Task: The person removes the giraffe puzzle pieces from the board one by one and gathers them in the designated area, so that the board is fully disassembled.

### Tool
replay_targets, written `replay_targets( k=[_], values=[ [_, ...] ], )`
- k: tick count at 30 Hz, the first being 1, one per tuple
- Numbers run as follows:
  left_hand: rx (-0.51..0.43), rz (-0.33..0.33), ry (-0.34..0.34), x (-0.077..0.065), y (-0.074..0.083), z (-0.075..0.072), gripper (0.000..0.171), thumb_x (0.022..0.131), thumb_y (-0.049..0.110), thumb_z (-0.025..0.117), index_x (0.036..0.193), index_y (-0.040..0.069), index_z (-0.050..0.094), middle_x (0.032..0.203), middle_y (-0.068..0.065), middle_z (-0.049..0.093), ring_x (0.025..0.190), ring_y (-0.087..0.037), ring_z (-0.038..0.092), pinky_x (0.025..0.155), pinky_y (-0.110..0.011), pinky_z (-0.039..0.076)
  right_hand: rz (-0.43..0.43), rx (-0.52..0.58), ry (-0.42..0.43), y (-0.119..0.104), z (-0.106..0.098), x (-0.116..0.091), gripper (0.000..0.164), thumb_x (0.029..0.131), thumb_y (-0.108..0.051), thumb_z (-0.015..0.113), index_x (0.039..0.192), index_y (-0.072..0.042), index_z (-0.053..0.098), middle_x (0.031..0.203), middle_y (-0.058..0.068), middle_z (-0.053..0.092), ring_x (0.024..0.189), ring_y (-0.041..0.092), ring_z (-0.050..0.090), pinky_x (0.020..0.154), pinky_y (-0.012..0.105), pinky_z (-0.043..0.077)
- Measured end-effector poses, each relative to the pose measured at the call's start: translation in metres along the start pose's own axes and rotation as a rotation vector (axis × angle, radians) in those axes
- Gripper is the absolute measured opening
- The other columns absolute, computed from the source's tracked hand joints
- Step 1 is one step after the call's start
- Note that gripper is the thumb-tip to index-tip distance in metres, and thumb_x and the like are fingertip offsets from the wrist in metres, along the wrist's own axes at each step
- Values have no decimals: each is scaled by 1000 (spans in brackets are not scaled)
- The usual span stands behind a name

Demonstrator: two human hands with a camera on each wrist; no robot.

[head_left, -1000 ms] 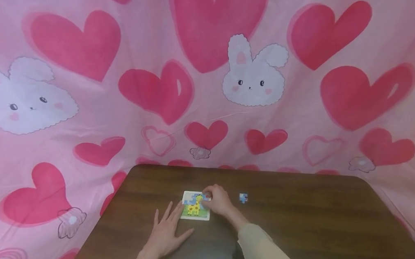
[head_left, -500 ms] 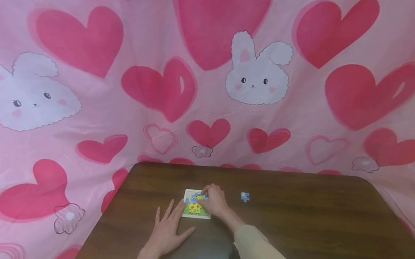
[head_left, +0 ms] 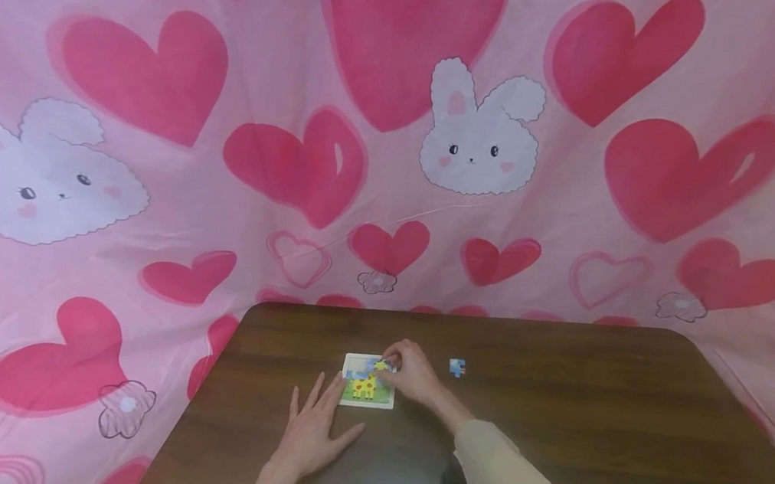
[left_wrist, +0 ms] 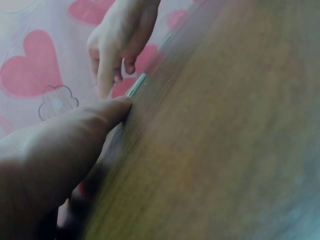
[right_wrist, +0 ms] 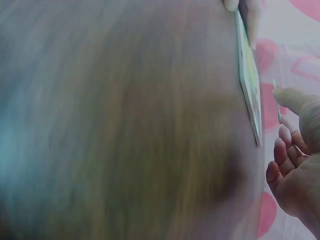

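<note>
A small jigsaw puzzle in a white-rimmed tray (head_left: 374, 407) lies on the table, showing a yellow giraffe on green grass under blue sky. My left hand (head_left: 310, 433) lies with fingers spread, its fingertips on the tray's left edge. Over the tray's upper right, my right hand (head_left: 415, 376) pinches a puzzle piece (head_left: 380, 366) bearing the giraffe's head. In the right wrist view this piece appears edge-on as a thin sliver (right_wrist: 276, 100) between thumb and fingers, apart from the tray (right_wrist: 250, 90). Right of that hand lies a loose blue puzzle piece (head_left: 457, 367).
The dark brown wooden table (head_left: 582, 409) has rounded far corners. Behind it hangs a pink cloth (head_left: 383, 188) printed with red hearts and white rabbits, close to the table's far and left edges.
My right hand first shifted the giraffe-head piece leftward over the tray, then drew it back up and to the right. The left hand and the loose blue piece stay in place.
</note>
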State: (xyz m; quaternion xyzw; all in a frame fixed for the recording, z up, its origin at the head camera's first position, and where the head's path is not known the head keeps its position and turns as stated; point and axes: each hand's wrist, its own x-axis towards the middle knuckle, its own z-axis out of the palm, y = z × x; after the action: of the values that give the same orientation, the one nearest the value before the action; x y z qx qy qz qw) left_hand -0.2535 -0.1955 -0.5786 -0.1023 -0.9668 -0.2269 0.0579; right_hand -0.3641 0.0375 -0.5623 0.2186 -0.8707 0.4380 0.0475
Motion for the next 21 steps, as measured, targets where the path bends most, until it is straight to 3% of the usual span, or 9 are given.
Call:
replay_targets(
  k=[4, 9, 21],
  values=[
    [-1, -1, -4, 0, 2, -1, 96, 96, 72, 69, 169, 14, 45, 178, -6, 41, 171, -41, 26, 133, -80, 4, 13, 7, 20, 3, -17, -5, 30, 92, -27, 89, 107, -5, 75, 96, 4, 64, 86, 15, 55, 74, 28, 50],
    [-10, -2, -6, -1, 3, -2, 96, 96, 71, 70, 169, 13, 45, 179, -6, 40, 171, -41, 25, 133, -80, 3, 19, -15, 45, 3, -43, -15, 24, 89, -16, 90, 104, -5, 76, 95, 5, 65, 86, 14, 58, 76, 28, 52],
    [-10, -4, -16, -2, 4, -5, 96, 97, 71, 69, 170, 14, 42, 180, -5, 38, 171, -41, 24, 133, -81, 2, 103, -29, 121, 38, -100, -44, 24, 85, -8, 92, 103, -4, 77, 95, 7, 69, 87, 14, 62, 76, 24, 53]
  ],
)
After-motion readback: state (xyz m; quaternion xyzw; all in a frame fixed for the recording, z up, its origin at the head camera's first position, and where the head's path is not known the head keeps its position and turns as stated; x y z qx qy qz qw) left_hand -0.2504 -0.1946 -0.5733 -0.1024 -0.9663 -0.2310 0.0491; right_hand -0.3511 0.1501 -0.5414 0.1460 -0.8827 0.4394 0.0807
